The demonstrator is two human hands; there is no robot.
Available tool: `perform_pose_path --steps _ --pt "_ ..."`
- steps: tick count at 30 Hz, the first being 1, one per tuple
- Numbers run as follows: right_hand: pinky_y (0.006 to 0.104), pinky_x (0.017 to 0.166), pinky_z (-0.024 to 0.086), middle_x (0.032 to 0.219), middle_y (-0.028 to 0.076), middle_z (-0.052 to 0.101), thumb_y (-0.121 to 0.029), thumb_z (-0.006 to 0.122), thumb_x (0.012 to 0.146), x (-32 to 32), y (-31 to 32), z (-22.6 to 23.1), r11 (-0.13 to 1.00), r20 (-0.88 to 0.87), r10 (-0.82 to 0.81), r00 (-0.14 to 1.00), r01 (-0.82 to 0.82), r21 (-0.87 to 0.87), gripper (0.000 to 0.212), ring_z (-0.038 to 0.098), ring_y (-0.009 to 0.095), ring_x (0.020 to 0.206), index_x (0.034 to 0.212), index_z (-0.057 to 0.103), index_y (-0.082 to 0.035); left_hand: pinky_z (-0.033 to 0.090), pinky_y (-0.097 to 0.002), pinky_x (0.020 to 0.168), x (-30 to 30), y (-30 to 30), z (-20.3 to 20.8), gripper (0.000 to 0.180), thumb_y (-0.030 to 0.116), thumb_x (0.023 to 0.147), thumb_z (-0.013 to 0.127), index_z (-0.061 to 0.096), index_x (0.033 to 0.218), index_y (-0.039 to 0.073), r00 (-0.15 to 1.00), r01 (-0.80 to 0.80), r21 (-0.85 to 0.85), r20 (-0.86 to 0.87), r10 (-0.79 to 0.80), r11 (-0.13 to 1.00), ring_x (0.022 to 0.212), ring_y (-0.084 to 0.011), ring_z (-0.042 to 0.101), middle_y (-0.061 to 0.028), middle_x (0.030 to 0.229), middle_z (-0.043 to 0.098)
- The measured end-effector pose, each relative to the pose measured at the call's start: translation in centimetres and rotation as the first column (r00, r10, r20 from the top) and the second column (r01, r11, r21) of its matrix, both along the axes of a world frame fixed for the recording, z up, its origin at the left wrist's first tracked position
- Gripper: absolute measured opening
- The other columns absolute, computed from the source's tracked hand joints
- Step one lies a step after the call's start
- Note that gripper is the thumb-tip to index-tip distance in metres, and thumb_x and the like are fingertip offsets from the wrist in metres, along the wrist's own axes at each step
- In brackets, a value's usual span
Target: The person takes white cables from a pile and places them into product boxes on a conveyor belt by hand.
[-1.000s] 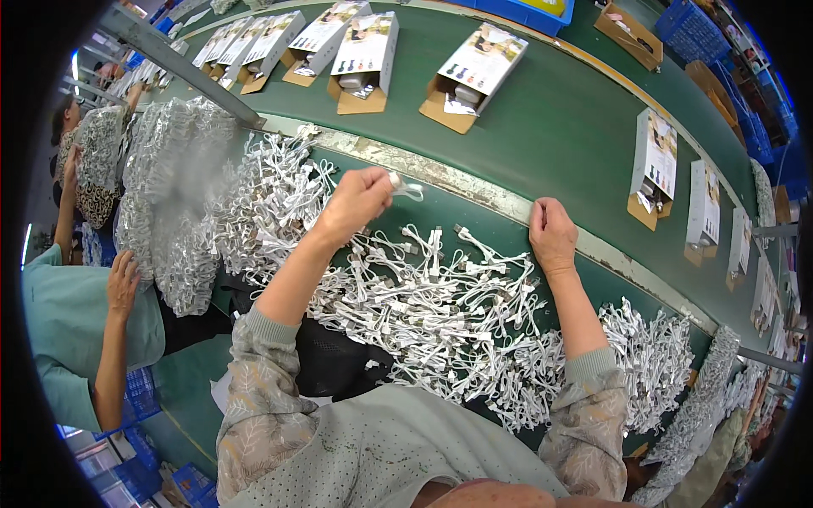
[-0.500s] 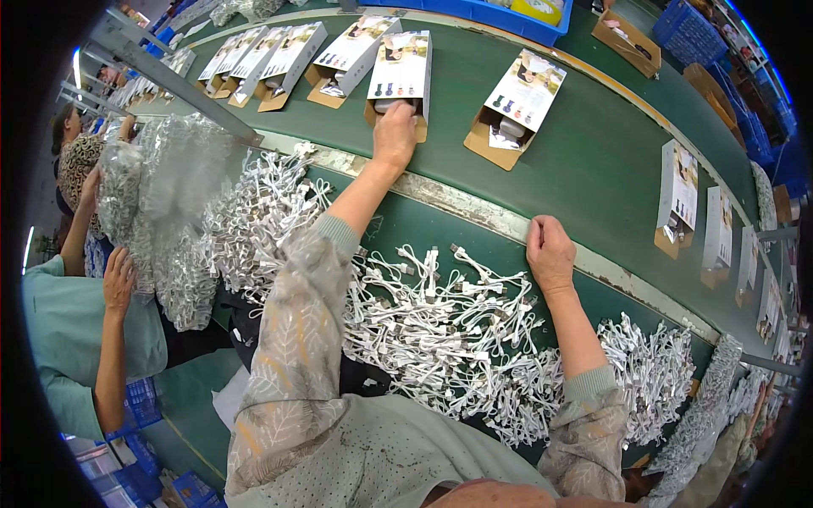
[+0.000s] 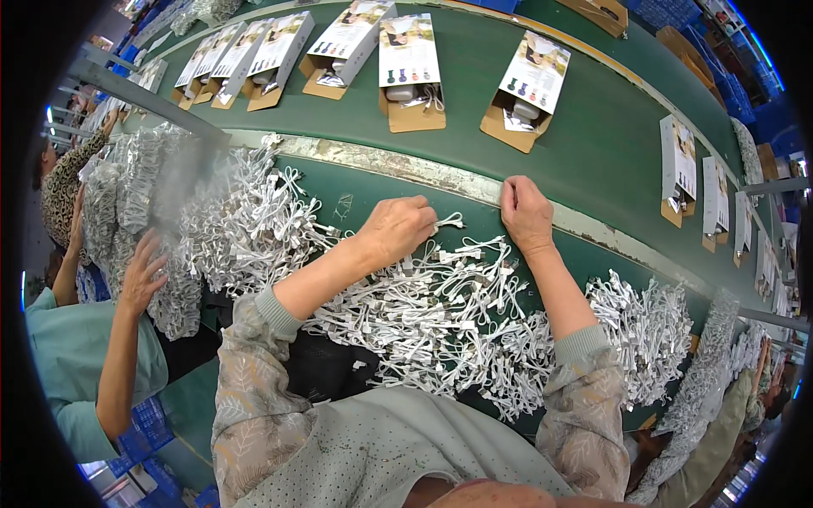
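Note:
My left hand (image 3: 400, 227) is closed in a pinch on a short white USB cable (image 3: 450, 222), whose looped end sticks out past the fingertips. It hovers over the pile of white cables (image 3: 440, 313) in front of me. My right hand (image 3: 527, 218) is curled closed beside the worn metal rail; whatever its fingers may hold is hidden. Beyond the rail stands an open-ended printed box (image 3: 412, 51), with a grey-white device and a white cable showing in its opening. To its right lies a similar box (image 3: 532, 76), also with a device inside.
The rail (image 3: 373, 162) divides my cable surface from the green conveyor belt (image 3: 610, 144). More printed boxes (image 3: 284, 46) lie on the belt at left and right. A metal post (image 3: 144, 95) slants across the left. Beside it a co-worker's hand (image 3: 142, 275) is near bundles of bagged cables (image 3: 102, 199).
My left hand has withdrawn from the box to the cable pile and now grips a cable. A white cable shows in that box's opening. My right hand remains closed by the rail.

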State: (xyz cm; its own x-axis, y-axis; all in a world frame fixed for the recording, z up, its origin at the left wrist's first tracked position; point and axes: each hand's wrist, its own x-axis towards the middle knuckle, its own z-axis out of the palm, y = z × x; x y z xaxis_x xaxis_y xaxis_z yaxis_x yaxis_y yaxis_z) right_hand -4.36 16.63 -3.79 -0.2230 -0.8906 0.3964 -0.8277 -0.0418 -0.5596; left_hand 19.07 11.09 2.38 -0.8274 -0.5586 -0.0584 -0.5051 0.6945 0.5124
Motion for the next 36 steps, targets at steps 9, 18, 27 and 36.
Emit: perform_pose_path --steps 9,18,27,36 --pt "0.0379 0.058 0.048 0.075 0.012 0.059 -0.007 0.057 0.081 -0.2 0.8 0.9 0.999 -0.001 -0.008 1.000 0.008 0.053 0.004 0.060 0.031 0.067 0.081 0.054 -0.006 0.049 -0.0429 0.064 3.0 -7.4 2.1 0.014 0.018 0.078 0.060 0.063 0.074 0.005 0.759 -0.642 -0.013 -0.154 0.633 0.767 0.069 -0.0340 0.063 -0.0171 0.069 0.063" --pt "0.0372 0.058 0.048 0.075 0.012 0.059 -0.006 0.058 0.080 0.7 0.4 0.8 0.997 0.008 -0.007 1.000 0.006 0.078 0.004 0.060 0.030 0.067 0.081 0.054 -0.006 0.049 -0.0475 0.073 -0.3 -20.4 -4.8 0.017 0.018 0.076 0.056 0.066 0.077 0.004 0.699 -0.689 -0.316 -0.051 0.714 0.652 0.080 -0.0384 0.062 -0.0216 0.078 0.064" --pt "0.0383 0.056 0.048 0.074 0.011 0.060 -0.007 0.059 0.079 -0.2 0.1 0.2 1.000 0.006 -0.012 1.000 0.012 -0.014 0.006 0.060 0.031 0.067 0.081 0.054 -0.007 0.047 -0.0452 0.081 -4.3 -5.8 -0.4 0.025 0.019 0.076 0.062 0.059 0.096 0.004 0.983 -0.109 0.046 -0.145 0.114 0.993 0.090 -0.0368 0.058 -0.0173 0.094 0.062" --pt "0.0390 0.056 0.048 0.073 0.010 0.059 -0.009 0.059 0.079 0.3 0.0 -0.5 1.000 0.006 -0.020 1.000 0.020 -0.007 0.007 0.059 0.031 0.066 0.080 0.052 -0.008 0.046 -0.0405 0.068 -3.9 2.8 0.6 0.016 0.016 0.074 0.064 0.056 0.082 0.004 0.996 -0.067 0.257 0.073 0.050 0.964 0.076 -0.0319 0.058 -0.0124 0.080 0.057"
